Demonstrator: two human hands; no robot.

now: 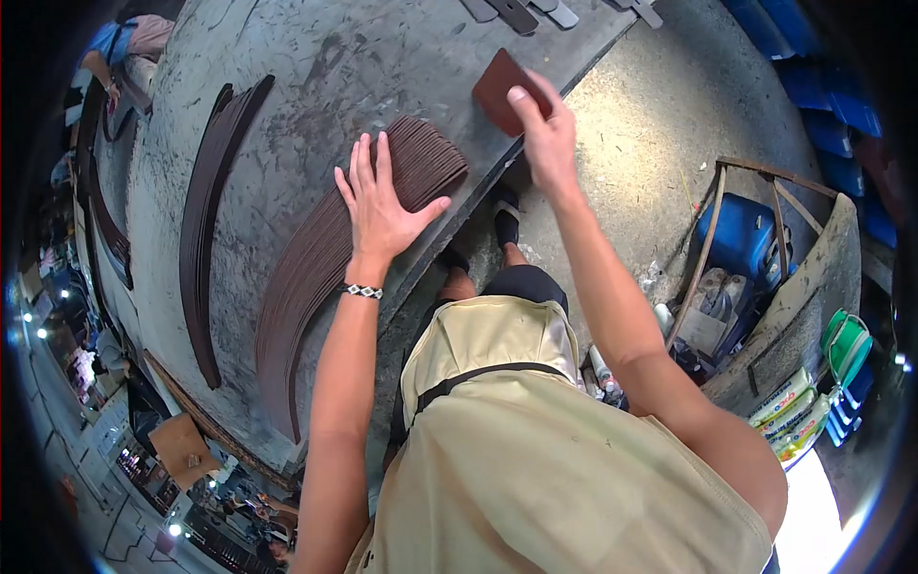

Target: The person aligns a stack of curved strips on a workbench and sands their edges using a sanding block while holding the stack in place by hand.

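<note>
My left hand lies flat with fingers spread on a fanned stack of long brown curved strips, near the stack's wide far end. Their layered edges face upward and bend toward me. My right hand pinches a flat, reddish-brown rectangular piece between thumb and fingers, beside the table edge and to the right of the stack. What the piece is made of, I cannot tell. The fingers behind it are partly hidden. A second bundle of dark brown curved strips rests left of the stack.
The grey worktable has its edge just right of the stack. Several dark flat pieces lie at its far end. On the right stand a wooden frame and a blue container. Another person is at the far left.
</note>
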